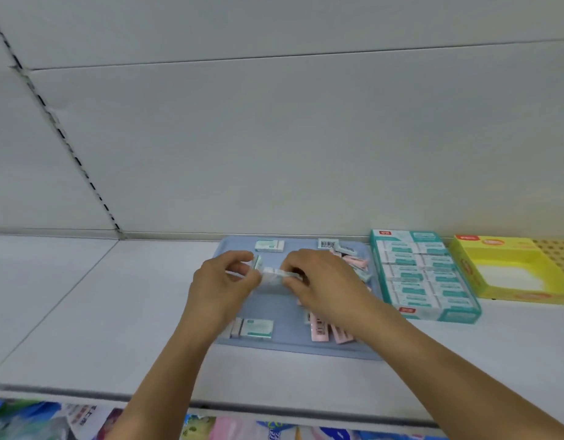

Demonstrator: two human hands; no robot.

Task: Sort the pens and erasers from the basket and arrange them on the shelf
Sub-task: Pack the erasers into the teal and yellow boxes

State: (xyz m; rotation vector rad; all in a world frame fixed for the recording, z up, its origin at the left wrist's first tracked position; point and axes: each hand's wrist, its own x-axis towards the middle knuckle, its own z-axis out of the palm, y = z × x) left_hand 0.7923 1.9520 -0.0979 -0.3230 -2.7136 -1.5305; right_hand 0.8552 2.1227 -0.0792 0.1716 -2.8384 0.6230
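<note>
A flat blue tray lies on the white shelf, strewn with loose green-and-white erasers and pink erasers. Both hands are over the tray's middle. My left hand pinches a green-and-white eraser between thumb and fingers. My right hand grips another eraser, end to end with the left one. More erasers lie at the tray's back edge, and a pink pile is partly hidden behind my right hand. No pens are visible.
A teal display box packed with several rows of green-and-white erasers stands right of the tray. A yellow display box sits further right. Bare shelf stretches left of the tray. Colourful packaged goods show below the shelf's front edge.
</note>
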